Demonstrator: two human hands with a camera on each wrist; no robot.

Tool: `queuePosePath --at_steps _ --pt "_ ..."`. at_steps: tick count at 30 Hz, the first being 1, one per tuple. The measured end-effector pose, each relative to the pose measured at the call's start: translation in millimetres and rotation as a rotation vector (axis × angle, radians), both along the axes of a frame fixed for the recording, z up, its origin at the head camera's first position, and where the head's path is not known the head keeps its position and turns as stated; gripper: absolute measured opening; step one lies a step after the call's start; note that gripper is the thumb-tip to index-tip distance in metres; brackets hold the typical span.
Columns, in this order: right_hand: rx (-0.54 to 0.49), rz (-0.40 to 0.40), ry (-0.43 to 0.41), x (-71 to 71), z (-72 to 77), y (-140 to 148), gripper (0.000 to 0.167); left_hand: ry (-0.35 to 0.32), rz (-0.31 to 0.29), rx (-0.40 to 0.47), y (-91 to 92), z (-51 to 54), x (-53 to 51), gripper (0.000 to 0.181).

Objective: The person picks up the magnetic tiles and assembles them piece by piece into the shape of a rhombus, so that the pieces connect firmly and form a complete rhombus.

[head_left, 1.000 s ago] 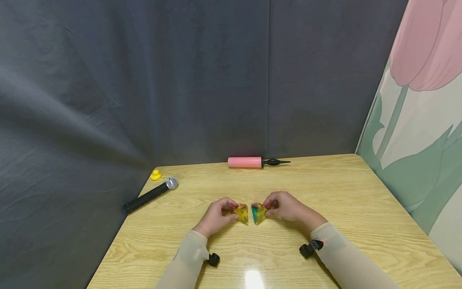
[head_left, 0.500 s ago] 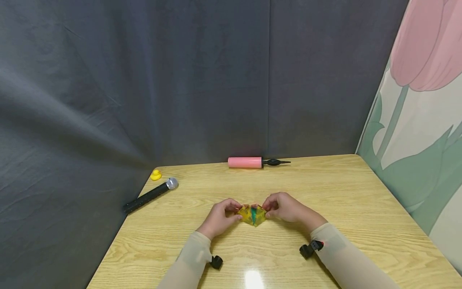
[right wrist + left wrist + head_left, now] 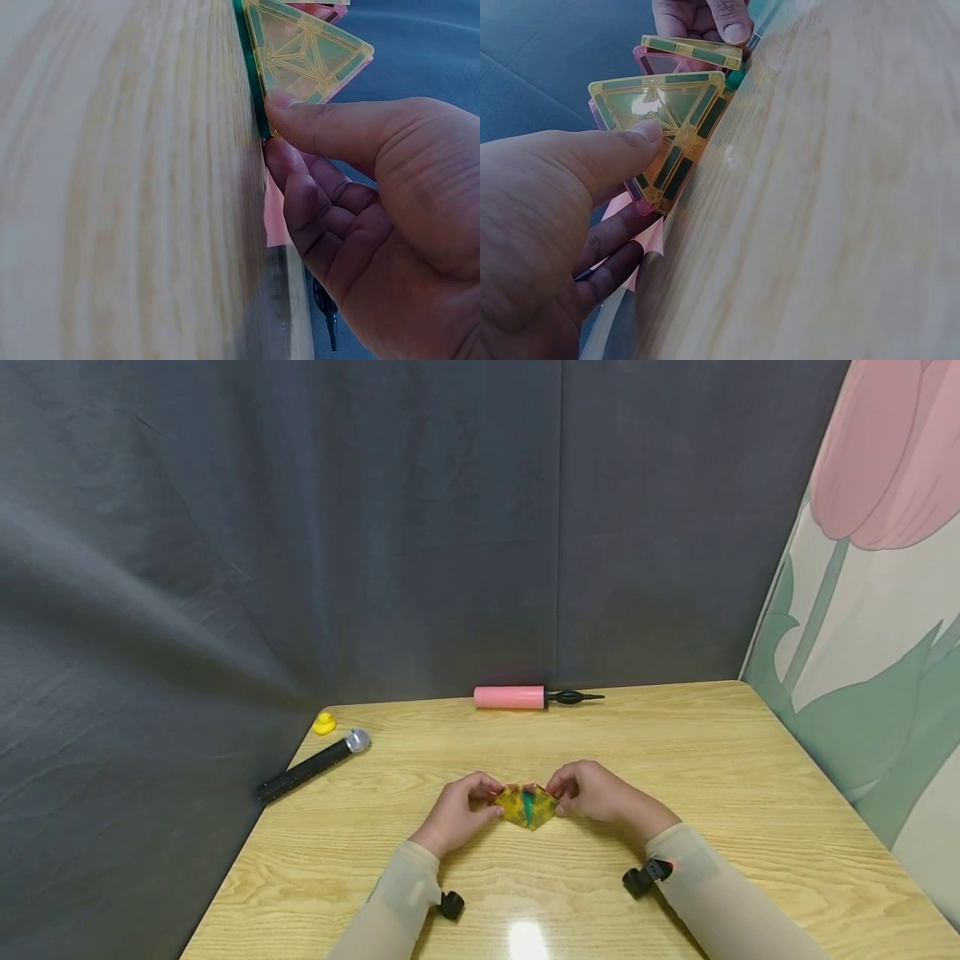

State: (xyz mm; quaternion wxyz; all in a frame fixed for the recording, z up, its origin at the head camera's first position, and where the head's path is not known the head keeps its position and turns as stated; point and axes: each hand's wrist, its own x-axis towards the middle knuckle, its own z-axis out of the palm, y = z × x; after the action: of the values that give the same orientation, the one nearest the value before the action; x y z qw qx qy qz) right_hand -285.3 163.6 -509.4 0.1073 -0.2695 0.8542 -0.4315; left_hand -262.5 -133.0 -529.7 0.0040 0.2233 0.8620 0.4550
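Two small pyramids of see-through triangular magnetic tiles stand side by side on the wooden table. My left hand (image 3: 459,814) pinches the left pyramid (image 3: 512,807), whose yellow, orange and pink tiles show in the left wrist view. Between thumb and fingers of my right hand (image 3: 592,791) is the right pyramid (image 3: 545,810). A yellow tile (image 3: 307,56) faces the right wrist camera, with green along the tabletop and pink behind. From the head view the pyramids appear to meet at the middle; whether their edges truly touch I cannot tell.
A pink hand pump (image 3: 510,697) with a black nozzle lies along the table's back edge. At the left are a yellow rubber duck (image 3: 324,723) and a black microphone (image 3: 311,768) with a silver head. A dark curtain (image 3: 450,527) hangs behind the table (image 3: 675,735).
My left hand has moved right with its pyramid, closing the gap between the two pyramids seen a second ago. The right hand has stayed nearly still.
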Motion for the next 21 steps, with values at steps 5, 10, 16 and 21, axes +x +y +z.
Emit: queuePosePath --at_steps 5,10,16,21 --pt "0.002 0.003 -0.001 0.0 -0.5 0.0 0.024 0.014 0.002 -0.003 0.6 -0.8 -0.4 0.024" --pt "0.002 0.001 -0.005 0.5 0.5 -0.2 0.024 0.009 0.006 -0.004 1.4 -0.8 -0.6 0.025" --pt "0.002 -0.016 -0.014 0.3 1.2 -0.2 0.024 0.005 0.007 0.003 2.1 0.1 0.1 0.025" --pt "-0.004 -0.016 -0.014 0.3 0.7 0.6 0.024 -0.001 0.005 0.010 2.7 -0.4 0.5 0.025"
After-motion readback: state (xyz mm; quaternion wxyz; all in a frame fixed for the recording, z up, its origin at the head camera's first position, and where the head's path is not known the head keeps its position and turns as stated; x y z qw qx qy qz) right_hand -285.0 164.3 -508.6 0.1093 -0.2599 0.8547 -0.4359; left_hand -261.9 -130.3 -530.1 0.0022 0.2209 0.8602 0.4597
